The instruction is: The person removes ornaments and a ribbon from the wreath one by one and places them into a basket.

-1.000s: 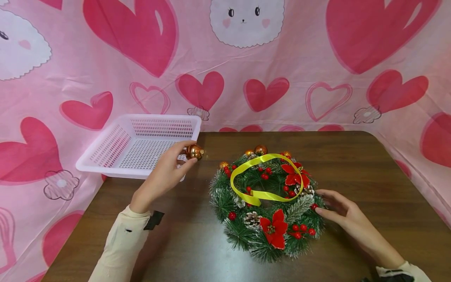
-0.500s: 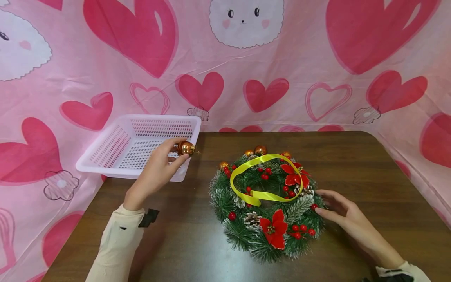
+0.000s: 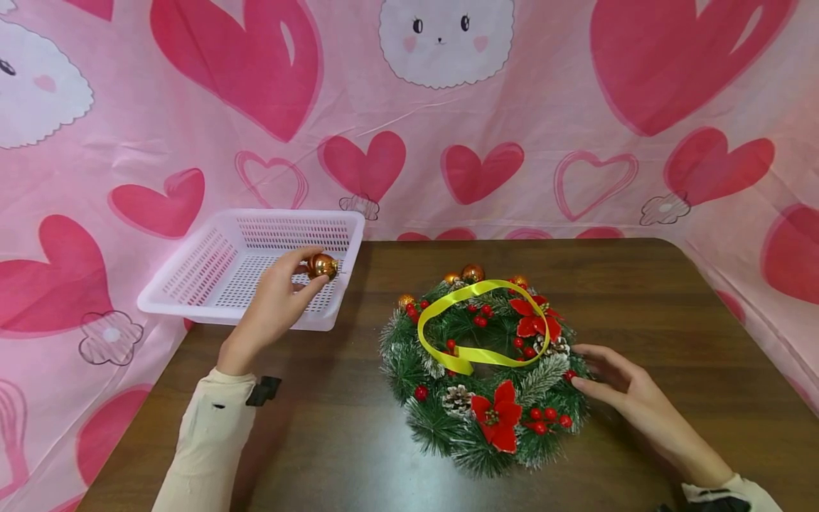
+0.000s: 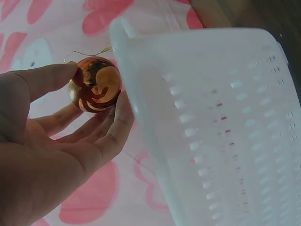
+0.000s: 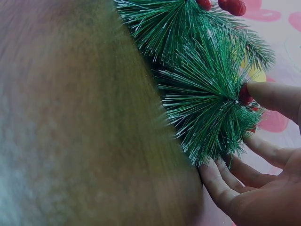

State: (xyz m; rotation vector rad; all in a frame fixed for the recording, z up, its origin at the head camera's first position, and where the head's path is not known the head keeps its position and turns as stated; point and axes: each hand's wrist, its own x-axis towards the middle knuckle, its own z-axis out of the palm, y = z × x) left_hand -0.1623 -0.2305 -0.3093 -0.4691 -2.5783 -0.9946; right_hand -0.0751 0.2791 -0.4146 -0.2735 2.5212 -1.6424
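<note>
My left hand (image 3: 275, 302) pinches a shiny copper-orange Christmas bauble (image 3: 323, 266) between thumb and fingers, over the right end of a white plastic basket (image 3: 301, 233). A thin hanging loop shows on the bauble (image 4: 96, 87) in the left wrist view, close beside the basket's rim. On the table lies a green Christmas wreath (image 3: 429, 427) with red flowers, berries, pinecones and several orange baubles along its far side. My right hand (image 3: 630, 391) holds the wreath's right edge, the thumb at a red berry and the fingers around the outer needles (image 5: 207, 99).
A yellow ribbon (image 3: 470, 354) lies looped across the wreath's top. The brown wooden table (image 3: 339, 427) ends at a pink cloth backdrop (image 3: 422, 171) printed with hearts. The basket sits at the table's back left, its slotted floor visible.
My left hand has moved left with the bauble, from just past the basket's right rim to over the basket. The right hand and the wreath have stayed put.
</note>
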